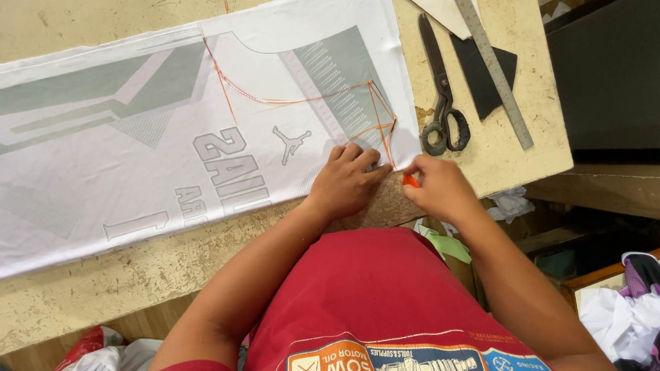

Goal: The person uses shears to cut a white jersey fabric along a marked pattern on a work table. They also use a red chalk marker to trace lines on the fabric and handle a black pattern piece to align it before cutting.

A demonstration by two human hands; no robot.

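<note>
White printed fabric [152,143] lies flat under the left hand's [347,180] pressing fingers, while the right hand [439,189] pinches orange chalk [410,180] just beside its edge.

Both my forearms reach up from six o'clock and converge near the centre of view. My left hand [347,180] lies palm down, its fingers [359,159] spread slightly and pointing toward one o'clock, wrist straight. My right hand [438,188] sits just beside it at three o'clock, knuckles up, fingers curled and pinched together at the tips toward ten o'clock.
</note>
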